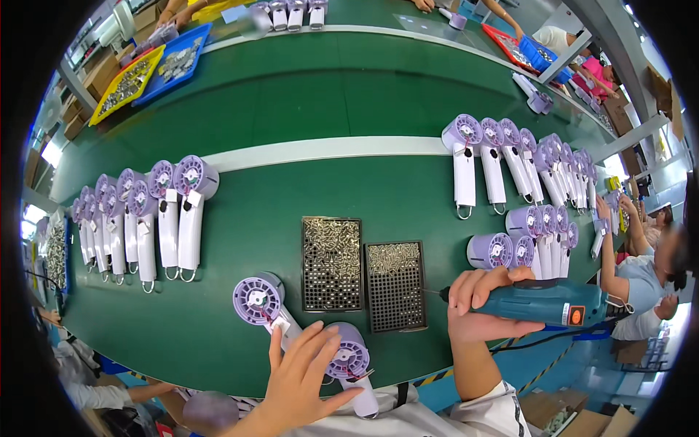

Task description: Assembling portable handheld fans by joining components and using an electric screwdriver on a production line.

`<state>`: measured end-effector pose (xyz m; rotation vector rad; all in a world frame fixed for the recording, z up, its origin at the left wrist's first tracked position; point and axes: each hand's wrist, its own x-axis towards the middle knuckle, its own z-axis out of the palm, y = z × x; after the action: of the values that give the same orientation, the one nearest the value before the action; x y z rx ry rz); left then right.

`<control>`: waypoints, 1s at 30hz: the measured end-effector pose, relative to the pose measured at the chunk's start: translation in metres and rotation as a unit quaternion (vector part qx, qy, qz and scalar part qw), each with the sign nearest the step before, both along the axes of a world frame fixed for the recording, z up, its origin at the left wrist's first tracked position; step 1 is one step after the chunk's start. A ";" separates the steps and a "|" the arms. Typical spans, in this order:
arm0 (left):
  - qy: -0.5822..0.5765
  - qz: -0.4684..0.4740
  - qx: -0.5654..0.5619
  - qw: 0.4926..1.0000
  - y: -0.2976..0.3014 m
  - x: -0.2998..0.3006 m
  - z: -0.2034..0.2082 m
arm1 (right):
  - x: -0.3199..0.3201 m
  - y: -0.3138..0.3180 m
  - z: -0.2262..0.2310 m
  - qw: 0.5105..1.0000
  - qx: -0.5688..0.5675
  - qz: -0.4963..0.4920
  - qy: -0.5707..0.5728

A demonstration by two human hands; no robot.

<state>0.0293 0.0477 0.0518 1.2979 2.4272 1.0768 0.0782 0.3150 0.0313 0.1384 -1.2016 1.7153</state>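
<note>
My right hand is closed around a teal electric screwdriver. Its bit points left, at the edge of the smaller screw tray. Just left stands a taller black screw tray; small screws fill the far part of both. My left hand has its fingers spread, the fingertips at the side of a purple-and-white handheld fan and the thumb by its white handle. A second handheld fan lies just beyond that hand, its handle partly hidden by the fingers. Wires show on both fans.
A row of handheld fans lies on the left of the green table; more fans lie on the right. Beyond a white divider are yellow and blue parts trays. A co-worker sits at the right.
</note>
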 end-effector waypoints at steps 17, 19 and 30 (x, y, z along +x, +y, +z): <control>-0.033 0.015 0.007 0.999 0.021 -0.011 -0.012 | -0.012 0.003 -0.010 0.998 -0.018 -0.041 -0.049; -0.037 0.015 -0.002 0.999 0.023 -0.014 -0.008 | -0.011 0.003 -0.009 0.998 -0.007 -0.020 -0.053; -0.094 0.047 0.017 0.994 0.027 -0.017 -0.006 | 0.003 -0.015 0.023 0.991 0.102 0.086 -0.011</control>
<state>0.0120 0.0751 0.0458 1.0502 2.3590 1.2098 0.0813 0.3003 0.0538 0.3576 -1.4151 1.7415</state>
